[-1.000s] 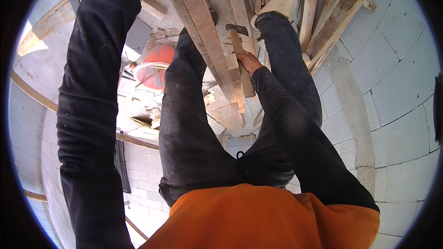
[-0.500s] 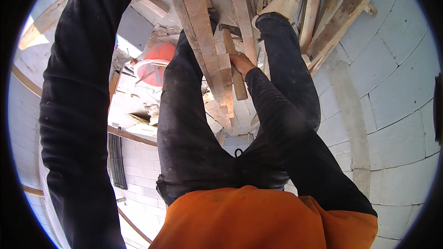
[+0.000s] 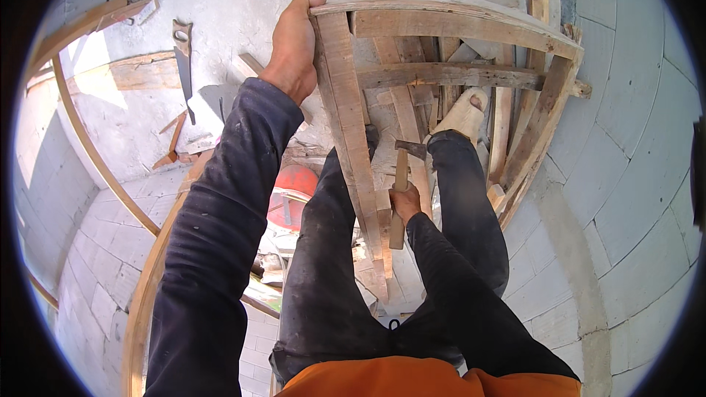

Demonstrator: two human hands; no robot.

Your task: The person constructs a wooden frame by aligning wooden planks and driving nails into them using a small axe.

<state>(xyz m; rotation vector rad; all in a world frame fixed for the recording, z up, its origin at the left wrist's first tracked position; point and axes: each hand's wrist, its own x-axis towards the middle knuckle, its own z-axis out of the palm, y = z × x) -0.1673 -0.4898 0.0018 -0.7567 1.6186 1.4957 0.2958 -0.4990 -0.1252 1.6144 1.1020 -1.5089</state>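
Observation:
A wooden frame [image 3: 340, 92] of rough planks and crossbars stands before me, reaching from between my legs to the far side. My left hand [image 3: 293, 51] grips its far left corner, the thumb lying along the top board and the other fingers partly hidden. Low by the near end of the left plank, my right hand [image 3: 407, 201] is closed round the wooden handle of a hammer [image 3: 399, 169]. The dark hammer head points away from me and hangs free of the frame. A short wood block [image 3: 383, 200] sits against the plank beside the right hand.
Loose boards [image 3: 412, 114] lie beneath the frame around my feet. A handsaw [image 3: 184, 59] rests on the floor at far left. By my left leg is a red bucket [image 3: 293, 185]. Pale block walls [image 3: 625, 169] rise at right; a long wooden strip [image 3: 140, 316] runs at left.
My left hand has come into view on the frame's corner; it was beyond the top edge before. The view has tilted to show more of the far floor. The right hand keeps the hammer.

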